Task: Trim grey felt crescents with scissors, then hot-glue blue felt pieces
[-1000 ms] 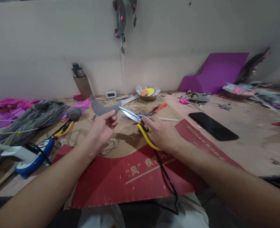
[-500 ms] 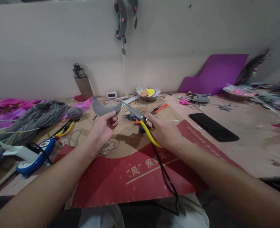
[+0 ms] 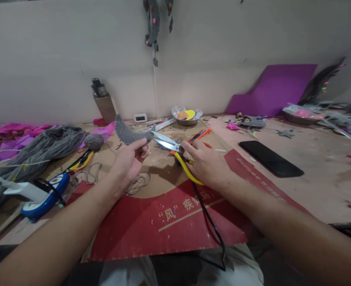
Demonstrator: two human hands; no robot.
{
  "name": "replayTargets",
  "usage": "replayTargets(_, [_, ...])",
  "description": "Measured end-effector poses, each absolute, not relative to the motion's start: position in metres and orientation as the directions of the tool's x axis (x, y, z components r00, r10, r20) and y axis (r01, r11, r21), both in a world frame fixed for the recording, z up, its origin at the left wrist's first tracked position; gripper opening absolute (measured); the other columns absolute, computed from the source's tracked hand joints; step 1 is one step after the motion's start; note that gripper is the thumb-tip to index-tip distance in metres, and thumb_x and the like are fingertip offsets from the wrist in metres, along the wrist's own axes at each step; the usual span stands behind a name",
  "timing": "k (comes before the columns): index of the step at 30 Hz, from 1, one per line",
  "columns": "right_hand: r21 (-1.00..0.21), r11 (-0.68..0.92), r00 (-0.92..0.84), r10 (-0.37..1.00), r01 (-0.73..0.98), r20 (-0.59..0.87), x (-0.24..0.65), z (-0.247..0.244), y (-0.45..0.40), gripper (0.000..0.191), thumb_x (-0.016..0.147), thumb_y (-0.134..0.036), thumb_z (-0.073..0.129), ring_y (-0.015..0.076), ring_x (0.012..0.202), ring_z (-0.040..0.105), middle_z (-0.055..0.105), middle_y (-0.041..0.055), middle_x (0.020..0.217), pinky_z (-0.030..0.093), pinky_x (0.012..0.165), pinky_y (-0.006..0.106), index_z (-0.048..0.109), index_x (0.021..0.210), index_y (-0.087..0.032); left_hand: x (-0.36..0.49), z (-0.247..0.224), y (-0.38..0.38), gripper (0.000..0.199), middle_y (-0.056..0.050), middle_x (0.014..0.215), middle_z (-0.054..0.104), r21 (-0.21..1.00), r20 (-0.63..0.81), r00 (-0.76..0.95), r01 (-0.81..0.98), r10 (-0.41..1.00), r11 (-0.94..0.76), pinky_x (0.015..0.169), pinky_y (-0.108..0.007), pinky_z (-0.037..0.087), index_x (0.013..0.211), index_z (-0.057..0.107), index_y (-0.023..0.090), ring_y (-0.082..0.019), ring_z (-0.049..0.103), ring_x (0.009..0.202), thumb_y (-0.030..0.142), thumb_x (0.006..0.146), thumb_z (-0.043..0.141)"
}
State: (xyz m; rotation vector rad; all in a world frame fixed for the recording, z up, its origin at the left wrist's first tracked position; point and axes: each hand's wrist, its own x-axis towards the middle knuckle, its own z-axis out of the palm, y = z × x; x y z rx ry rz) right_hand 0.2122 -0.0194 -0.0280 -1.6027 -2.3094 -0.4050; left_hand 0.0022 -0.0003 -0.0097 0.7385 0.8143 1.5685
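Between the thumb and fingers of my left hand is a grey felt crescent with stitching along its edge. My right hand is closed on scissors with yellow handles. The scissor blades are parted and point left, their tips at the right end of the crescent. Both hands are above a cardboard sheet with a red printed part. Loose grey yarn lies on the cardboard beside my left hand.
Grey yarn, a yellow cutter and a blue-and-white power strip lie at left. A black phone is at right. Behind stand a brown bottle, a small bowl and a purple sheet.
The scissor blades have opened and their tips have come to the crescent's right end. The crescent has tilted slightly, its left tip higher. The view has shifted slightly.
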Motion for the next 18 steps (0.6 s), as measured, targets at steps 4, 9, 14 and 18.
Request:
replayTargets(4, [0.094, 0.328, -0.338, 0.857, 0.940, 0.389, 0.2110, -0.0252, -0.0211, 0.036, 0.097, -0.033, 0.034, 0.0187, 0.075, 0.058, 0.062, 0.0093, 0.104, 0.020, 0.054, 0.029, 0.053, 0.127, -0.025, 0.0027, -0.0077, -0.0012, 0.015, 0.001, 0.054, 0.053, 0.826, 0.007, -0.131, -0.558, 0.991, -0.080, 0.042, -0.017, 0.031, 0.061, 0.058, 0.011, -0.006, 0.048, 0.048, 0.003, 0.064, 0.070])
replayTargets(9, [0.116, 0.320, -0.340, 0.867, 0.940, 0.365, 0.2112, -0.0257, -0.0211, 0.039, 0.098, -0.036, 0.032, 0.0178, 0.071, 0.057, 0.063, 0.0094, 0.102, 0.020, 0.054, 0.029, 0.050, 0.131, -0.026, 0.0023, -0.0069, -0.0014, 0.017, 0.001, 0.053, 0.053, 0.823, 0.001, -0.137, -0.563, 0.991, -0.079, 0.042, -0.017, 0.030, 0.059, 0.055, 0.011, -0.006, 0.048, 0.047, 0.002, 0.064, 0.068])
replayTargets(14, [0.112, 0.331, -0.349, 0.871, 0.937, 0.345, 0.2111, -0.0281, -0.0201, 0.042, 0.098, -0.038, 0.028, 0.0178, 0.069, 0.057, 0.062, 0.0102, 0.102, 0.020, 0.054, 0.029, 0.052, 0.130, -0.025, 0.0014, -0.0060, -0.0013, 0.018, 0.002, 0.052, 0.052, 0.825, -0.022, -0.132, -0.563, 0.991, -0.057, 0.041, -0.018, 0.030, 0.061, 0.054, 0.012, -0.006, 0.046, 0.045, 0.002, 0.064, 0.068])
replayTargets(18, [0.098, 0.342, -0.354, 0.874, 0.935, 0.332, 0.2108, -0.0278, -0.0207, 0.043, 0.099, -0.040, 0.027, 0.0177, 0.068, 0.056, 0.063, 0.0105, 0.101, 0.020, 0.055, 0.029, 0.054, 0.127, -0.023, 0.0013, -0.0060, 0.0002, 0.020, 0.002, 0.051, 0.052, 0.825, -0.038, -0.129, -0.563, 0.991, -0.042, 0.041, -0.018, 0.029, 0.060, 0.052, 0.013, -0.005, 0.045, 0.045, 0.002, 0.064, 0.068])
